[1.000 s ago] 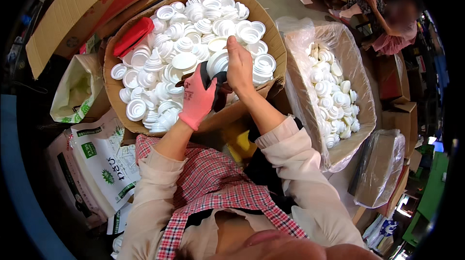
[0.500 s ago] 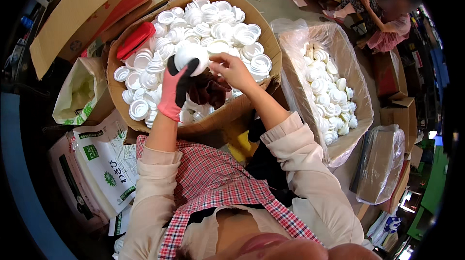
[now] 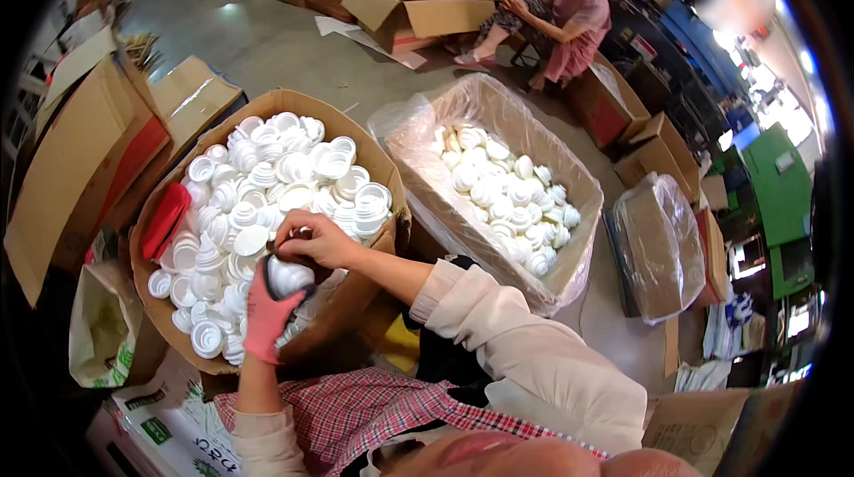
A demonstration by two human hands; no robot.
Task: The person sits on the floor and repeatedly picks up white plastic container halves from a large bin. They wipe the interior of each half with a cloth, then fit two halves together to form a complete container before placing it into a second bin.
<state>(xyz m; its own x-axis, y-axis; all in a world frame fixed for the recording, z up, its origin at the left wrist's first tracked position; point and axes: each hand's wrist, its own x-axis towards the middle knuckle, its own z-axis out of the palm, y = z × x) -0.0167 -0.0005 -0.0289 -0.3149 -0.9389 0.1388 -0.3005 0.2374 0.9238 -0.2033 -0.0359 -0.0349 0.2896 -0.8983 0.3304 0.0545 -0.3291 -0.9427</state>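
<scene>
My left hand [image 3: 267,317], in a pink glove, grips a white rounded plastic piece [image 3: 289,275] over the near edge of a round cardboard box [image 3: 356,144]. That box is full of several white plastic caps [image 3: 267,179]. My bare right hand [image 3: 311,241] rests on top of the same white piece, fingers curled over it. Both hands meet just above the pile of caps.
A plastic-lined cardboard box [image 3: 569,179] holding several white pieces stands to the right. A red item [image 3: 166,219] lies at the round box's left rim. A seated person [image 3: 560,10] works at an open carton [image 3: 418,6] behind. Cartons and bags crowd both sides.
My hands have come down and nearer to me, from over the middle of the cap pile to its near edge, still together on a white piece.
</scene>
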